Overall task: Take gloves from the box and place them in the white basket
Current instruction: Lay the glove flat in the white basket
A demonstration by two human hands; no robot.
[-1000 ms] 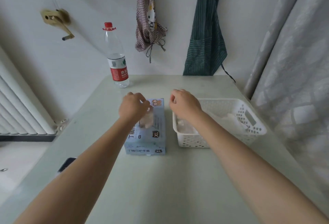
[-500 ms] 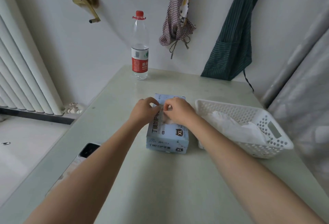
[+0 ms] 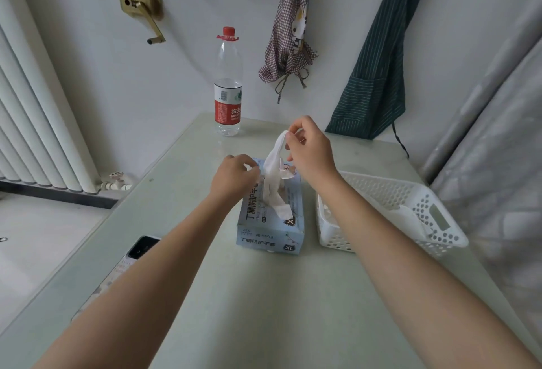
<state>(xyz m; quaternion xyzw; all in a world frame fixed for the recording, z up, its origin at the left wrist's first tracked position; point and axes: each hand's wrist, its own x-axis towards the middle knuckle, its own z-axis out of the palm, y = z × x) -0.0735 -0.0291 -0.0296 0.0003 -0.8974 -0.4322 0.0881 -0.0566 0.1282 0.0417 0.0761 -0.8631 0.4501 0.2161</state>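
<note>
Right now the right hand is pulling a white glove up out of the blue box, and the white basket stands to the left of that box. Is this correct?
Not quite. The right hand does pinch a white glove and lifts it from the blue box, but the white basket stands to the right of that box, not the left. The head view shows this.
</note>
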